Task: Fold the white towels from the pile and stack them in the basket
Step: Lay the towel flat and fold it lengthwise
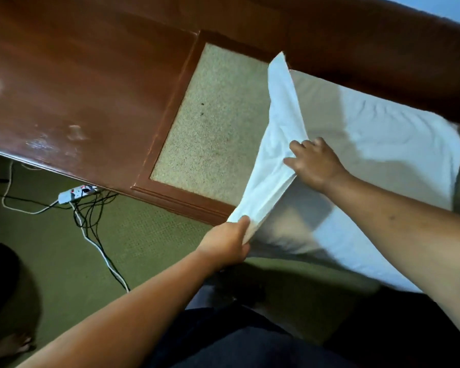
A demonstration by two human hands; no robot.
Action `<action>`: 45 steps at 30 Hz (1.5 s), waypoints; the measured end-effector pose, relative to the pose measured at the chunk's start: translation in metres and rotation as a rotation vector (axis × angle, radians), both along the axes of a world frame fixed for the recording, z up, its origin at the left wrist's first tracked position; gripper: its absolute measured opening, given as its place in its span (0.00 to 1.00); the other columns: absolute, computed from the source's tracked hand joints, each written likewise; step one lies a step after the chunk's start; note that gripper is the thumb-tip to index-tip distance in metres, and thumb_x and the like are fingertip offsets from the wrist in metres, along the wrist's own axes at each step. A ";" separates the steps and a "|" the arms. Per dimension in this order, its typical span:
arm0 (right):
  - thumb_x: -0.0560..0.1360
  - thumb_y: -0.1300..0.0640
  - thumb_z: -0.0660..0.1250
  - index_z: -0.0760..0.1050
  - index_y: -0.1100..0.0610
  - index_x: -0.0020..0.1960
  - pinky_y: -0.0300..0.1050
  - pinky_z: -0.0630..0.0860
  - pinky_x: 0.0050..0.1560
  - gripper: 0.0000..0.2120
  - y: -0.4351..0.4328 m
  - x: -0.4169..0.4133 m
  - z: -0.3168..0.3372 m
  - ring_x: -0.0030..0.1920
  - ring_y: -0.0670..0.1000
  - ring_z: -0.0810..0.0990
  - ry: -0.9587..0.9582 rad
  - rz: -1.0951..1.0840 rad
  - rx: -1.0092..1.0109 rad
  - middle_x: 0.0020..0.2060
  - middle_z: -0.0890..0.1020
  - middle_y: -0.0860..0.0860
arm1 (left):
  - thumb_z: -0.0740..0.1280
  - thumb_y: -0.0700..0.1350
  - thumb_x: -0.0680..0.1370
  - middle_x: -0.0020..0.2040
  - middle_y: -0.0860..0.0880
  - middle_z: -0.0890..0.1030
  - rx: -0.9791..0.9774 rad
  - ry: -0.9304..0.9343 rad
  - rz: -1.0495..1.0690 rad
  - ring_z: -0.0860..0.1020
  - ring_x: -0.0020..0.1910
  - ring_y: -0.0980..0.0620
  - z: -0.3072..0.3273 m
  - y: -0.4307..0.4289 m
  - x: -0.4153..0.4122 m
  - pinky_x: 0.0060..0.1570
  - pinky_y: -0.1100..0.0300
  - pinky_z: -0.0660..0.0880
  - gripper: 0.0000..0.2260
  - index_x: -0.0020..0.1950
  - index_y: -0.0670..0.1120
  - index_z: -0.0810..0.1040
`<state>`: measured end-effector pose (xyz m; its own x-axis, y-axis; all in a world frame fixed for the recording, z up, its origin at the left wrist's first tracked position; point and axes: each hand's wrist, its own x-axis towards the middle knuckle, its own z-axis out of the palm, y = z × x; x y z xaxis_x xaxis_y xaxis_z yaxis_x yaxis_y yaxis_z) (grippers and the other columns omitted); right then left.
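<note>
The thin white cloth towel (377,144) lies spread on a green surface (316,272) beside brown wooden furniture (91,75), its left edge lifted into a taut ridge. The left arm reaches forward from the lower left, and the left hand (229,240) curls tightly round the towel's near corner. The right arm stretches in from the right. The right hand (314,166) pinches the ridge midway, thumb under the cloth and fingers loosely spread. A white power strip (75,193) lies on the green carpet (51,248).

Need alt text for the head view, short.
Both hands hold a white towel raised over white fabric: the left hand grips its near corner, the right hand holds its middle. A power strip lies on green carpet near brown woodwork.
</note>
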<state>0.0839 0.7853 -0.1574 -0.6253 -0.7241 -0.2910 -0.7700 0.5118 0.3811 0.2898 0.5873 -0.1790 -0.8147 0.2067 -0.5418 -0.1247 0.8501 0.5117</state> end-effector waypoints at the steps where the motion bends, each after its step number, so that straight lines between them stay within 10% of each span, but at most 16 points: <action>1: 0.65 0.64 0.68 0.80 0.56 0.42 0.49 0.65 0.41 0.08 0.029 0.008 0.003 0.34 0.59 0.76 -0.007 -0.098 -0.007 0.42 0.74 0.58 | 0.66 0.49 0.77 0.52 0.39 0.81 0.066 -0.027 -0.061 0.79 0.50 0.34 0.005 0.028 0.005 0.40 0.51 0.69 0.17 0.62 0.45 0.66; 7: 0.73 0.61 0.66 0.74 0.56 0.64 0.50 0.71 0.53 0.19 0.182 0.097 0.005 0.42 0.60 0.81 0.053 -0.769 0.038 0.55 0.75 0.60 | 0.68 0.47 0.80 0.61 0.49 0.81 0.312 -0.458 -0.266 0.79 0.57 0.51 -0.003 0.137 0.038 0.62 0.57 0.74 0.19 0.71 0.53 0.73; 11: 0.77 0.58 0.59 0.63 0.55 0.72 0.52 0.70 0.57 0.24 0.223 0.169 0.001 0.55 0.60 0.79 -0.124 -1.013 0.007 0.63 0.71 0.58 | 0.71 0.60 0.73 0.65 0.43 0.77 -0.145 -0.308 0.256 0.77 0.64 0.41 -0.049 0.116 0.063 0.62 0.49 0.75 0.29 0.68 0.47 0.71; 17: 0.78 0.49 0.66 0.75 0.56 0.64 0.50 0.75 0.61 0.17 0.221 0.248 -0.037 0.62 0.59 0.78 -0.626 -1.531 -0.517 0.63 0.78 0.58 | 0.79 0.69 0.53 0.61 0.41 0.79 0.327 -0.259 0.837 0.80 0.57 0.44 -0.084 0.117 0.048 0.60 0.42 0.78 0.53 0.68 0.42 0.66; 27: 0.75 0.47 0.73 0.65 0.56 0.76 0.47 0.71 0.60 0.34 0.197 0.271 -0.075 0.67 0.56 0.74 -0.881 -1.879 -1.121 0.71 0.73 0.54 | 0.77 0.46 0.73 0.47 0.42 0.86 0.526 -0.407 0.818 0.84 0.46 0.43 -0.042 0.138 0.089 0.52 0.47 0.82 0.12 0.52 0.42 0.82; 31: 0.79 0.48 0.69 0.72 0.53 0.69 0.45 0.70 0.50 0.21 0.178 0.272 -0.080 0.58 0.50 0.76 -1.126 -1.867 -1.297 0.65 0.78 0.50 | 0.73 0.41 0.76 0.49 0.39 0.86 0.634 -0.418 0.853 0.84 0.44 0.45 -0.018 0.139 0.113 0.45 0.54 0.82 0.12 0.58 0.37 0.80; 45: 0.83 0.49 0.60 0.71 0.59 0.67 0.55 0.79 0.46 0.18 0.188 0.302 -0.006 0.51 0.62 0.81 -0.094 -1.292 -1.332 0.53 0.83 0.59 | 0.69 0.65 0.75 0.47 0.50 0.84 0.230 -0.243 0.541 0.83 0.46 0.50 -0.034 0.164 0.130 0.47 0.53 0.80 0.22 0.55 0.48 0.80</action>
